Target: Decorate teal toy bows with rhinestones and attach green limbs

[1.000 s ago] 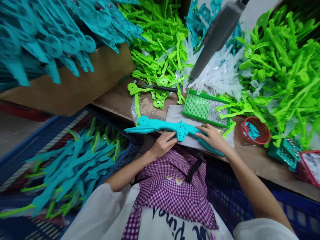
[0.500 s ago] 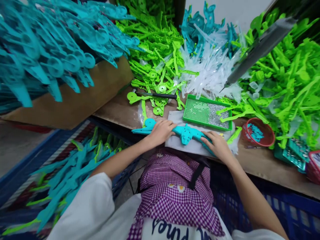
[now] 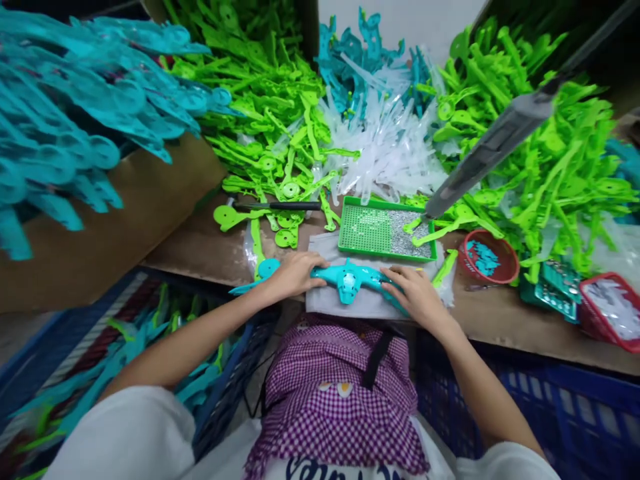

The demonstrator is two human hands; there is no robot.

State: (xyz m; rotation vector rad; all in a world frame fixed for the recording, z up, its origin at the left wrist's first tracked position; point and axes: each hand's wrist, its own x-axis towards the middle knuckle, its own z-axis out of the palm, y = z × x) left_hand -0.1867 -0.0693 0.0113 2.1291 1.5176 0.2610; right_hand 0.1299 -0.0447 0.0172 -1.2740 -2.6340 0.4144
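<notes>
A long teal plastic toy part (image 3: 347, 279) lies across a grey pad (image 3: 345, 303) at the near edge of the wooden bench (image 3: 200, 247). My left hand (image 3: 293, 275) is closed over its left section. My right hand (image 3: 413, 293) grips its right section, fingers curled on it. A green tray (image 3: 385, 231) with small metal screws sits just behind the part. A grey powered screwdriver (image 3: 500, 143) hangs at a slant above the tray's right end.
Heaps of lime-green (image 3: 540, 153), teal (image 3: 75, 127) and clear plastic parts (image 3: 385, 147) crowd the bench's back. A red bowl (image 3: 487, 257) and red basket (image 3: 607, 310) stand at right. Blue crates (image 3: 550, 407) sit below; the left crate holds assembled teal pieces (image 3: 125, 353).
My left hand slid left along the teal part and now covers its left section. The view shifted, and the hanging screwdriver swung to the right.
</notes>
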